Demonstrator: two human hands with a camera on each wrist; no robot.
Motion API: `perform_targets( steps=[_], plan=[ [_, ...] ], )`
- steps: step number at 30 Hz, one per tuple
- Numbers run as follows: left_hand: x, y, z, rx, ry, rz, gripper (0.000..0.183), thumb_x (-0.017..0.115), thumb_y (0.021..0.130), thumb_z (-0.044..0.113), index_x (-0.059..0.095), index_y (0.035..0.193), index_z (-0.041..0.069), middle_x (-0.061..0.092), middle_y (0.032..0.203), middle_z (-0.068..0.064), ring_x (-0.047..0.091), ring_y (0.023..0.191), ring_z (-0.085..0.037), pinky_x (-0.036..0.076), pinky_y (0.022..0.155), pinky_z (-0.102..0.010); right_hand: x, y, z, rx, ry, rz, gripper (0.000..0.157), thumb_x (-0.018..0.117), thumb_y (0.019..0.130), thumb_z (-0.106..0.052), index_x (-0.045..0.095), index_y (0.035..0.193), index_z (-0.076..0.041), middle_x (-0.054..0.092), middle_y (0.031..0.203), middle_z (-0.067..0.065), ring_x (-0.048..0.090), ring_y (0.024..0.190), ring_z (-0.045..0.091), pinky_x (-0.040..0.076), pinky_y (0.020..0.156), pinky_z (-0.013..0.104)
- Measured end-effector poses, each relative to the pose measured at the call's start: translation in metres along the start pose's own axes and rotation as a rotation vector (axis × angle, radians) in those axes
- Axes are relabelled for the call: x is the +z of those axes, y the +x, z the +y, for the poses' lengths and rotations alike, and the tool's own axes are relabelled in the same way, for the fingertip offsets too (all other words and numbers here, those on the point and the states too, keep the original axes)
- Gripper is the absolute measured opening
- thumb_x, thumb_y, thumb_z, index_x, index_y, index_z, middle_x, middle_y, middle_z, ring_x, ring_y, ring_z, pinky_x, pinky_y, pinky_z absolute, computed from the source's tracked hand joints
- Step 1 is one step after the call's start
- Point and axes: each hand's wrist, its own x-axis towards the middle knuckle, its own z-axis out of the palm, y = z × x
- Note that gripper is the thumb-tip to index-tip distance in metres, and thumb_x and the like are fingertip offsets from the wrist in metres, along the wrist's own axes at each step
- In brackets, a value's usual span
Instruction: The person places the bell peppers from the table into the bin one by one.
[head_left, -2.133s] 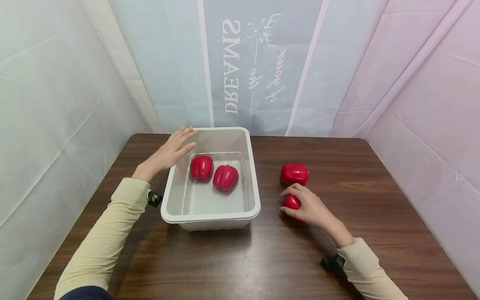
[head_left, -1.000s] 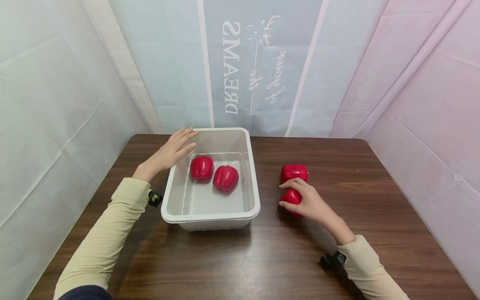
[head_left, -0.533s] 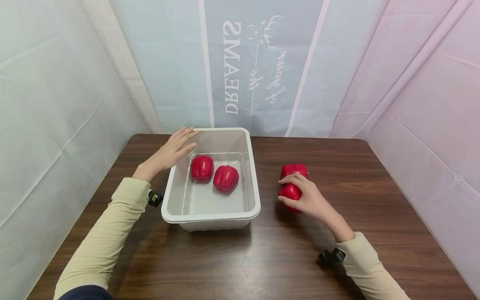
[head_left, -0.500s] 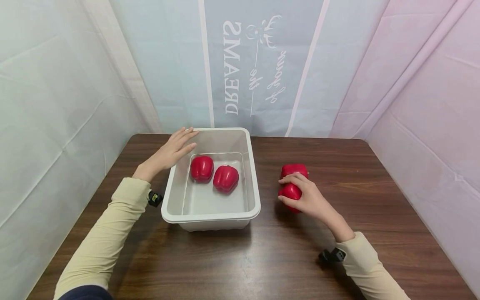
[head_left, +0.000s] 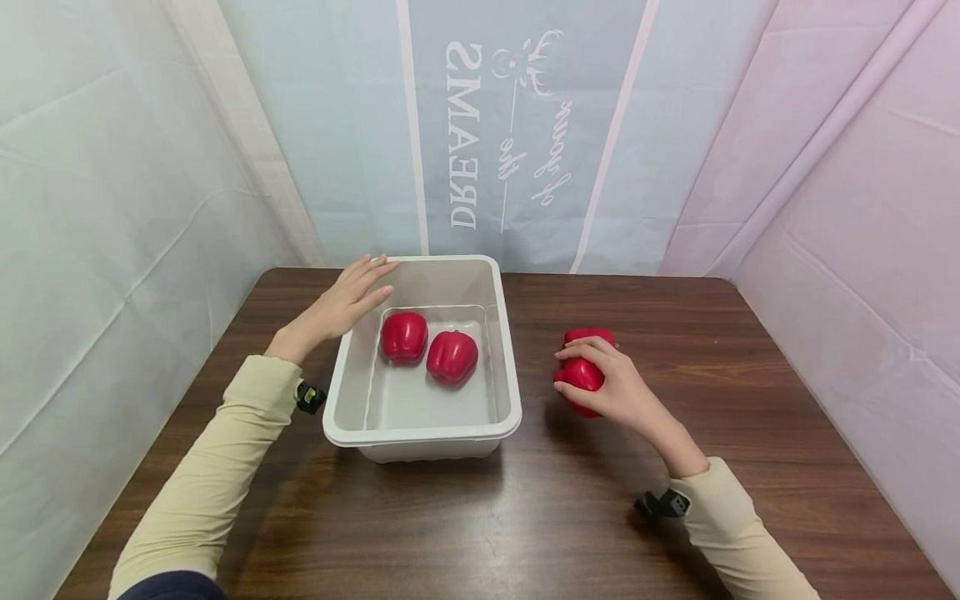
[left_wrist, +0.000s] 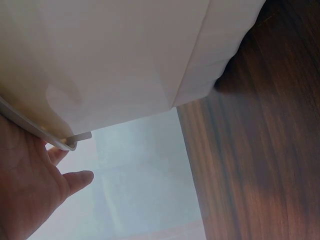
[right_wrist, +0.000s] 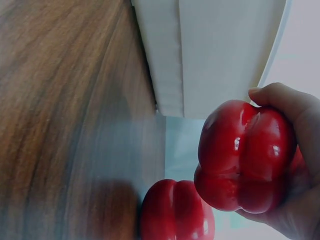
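My right hand (head_left: pixel 618 387) grips a red bell pepper (right_wrist: pixel 245 155), thumb and fingers round its sides. In the right wrist view the pepper hangs above the wooden table. Another red bell pepper (head_left: pixel 588 334) lies on the table just behind it, partly hidden by my fingers. Across the far left rim of the grey-white plastic bin (head_left: pixel 423 435) rests my left hand (head_left: pixel 343 302), its fingers extended. Inside the bin lie two more red bell peppers, one at the left (head_left: pixel 403 337) and one nearer the middle (head_left: pixel 452 358).
The bin stands left of centre on the dark wooden table (head_left: pixel 465 525). Behind the table hangs a pale blue cloth (head_left: pixel 360 150) with printed lettering. White cloth walls (head_left: pixel 847 208) close in both sides. A small black device sits at each wrist.
My right hand has lifted the gripped bell pepper off the table and shifted slightly away from me and left. The left hand, the bin and the peppers inside stay put.
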Motion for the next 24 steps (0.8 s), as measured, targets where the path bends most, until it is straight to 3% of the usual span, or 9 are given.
perform_targets(
  steps=[9, 24],
  plan=[
    [0.0, 0.0, 0.0, 0.001, 0.0, 0.002, 0.058, 0.032, 0.097, 0.05, 0.025, 0.148, 0.022, 0.016, 0.155, -0.009, 0.002, 0.143, -0.028, 0.003, 0.112, -0.055, -0.001, 0.006, -0.005, 0.05, 0.0, 0.009, 0.045, 0.08, 0.07, -0.028, 0.061, 0.111, -0.026, 0.054, 0.117, -0.005, 0.052, 0.105, 0.019, 0.056, 0.07, 0.038],
    [0.0, 0.0, 0.0, -0.003, -0.013, 0.003, 0.058, 0.033, 0.097, 0.05, 0.026, 0.148, 0.021, 0.017, 0.154, -0.012, 0.001, 0.143, -0.027, 0.002, 0.113, -0.054, -0.006, 0.015, -0.014, 0.053, 0.025, 0.065, 0.038, 0.078, 0.073, -0.027, 0.063, 0.107, -0.023, 0.058, 0.11, -0.006, 0.057, 0.098, 0.017, 0.056, 0.069, 0.038]
  ],
)
